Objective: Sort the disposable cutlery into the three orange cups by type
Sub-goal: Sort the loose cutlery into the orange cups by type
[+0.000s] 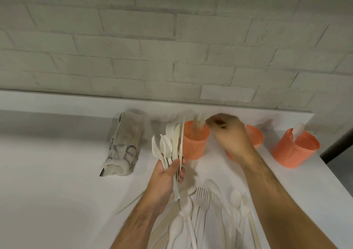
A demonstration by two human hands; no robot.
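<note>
My left hand (168, 174) grips an upright bunch of white cutlery (171, 143): forks, spoons, knives and a thin stick. My right hand (227, 132) is blurred, fingers curled, at the rim of the left orange cup (194, 147), where pale handles stick up; whether it holds anything is unclear. The middle orange cup (255, 136) is mostly hidden behind my right wrist. The right orange cup (295, 149) holds a white piece. A loose pile of forks and spoons (206, 210) lies on the white table near me.
A crumpled plastic bag with printed letters (123, 145) lies left of the cups. A thin wooden stick (129, 204) rests left of the pile. A white brick wall stands behind the table (57, 172), whose right edge runs just past the right cup.
</note>
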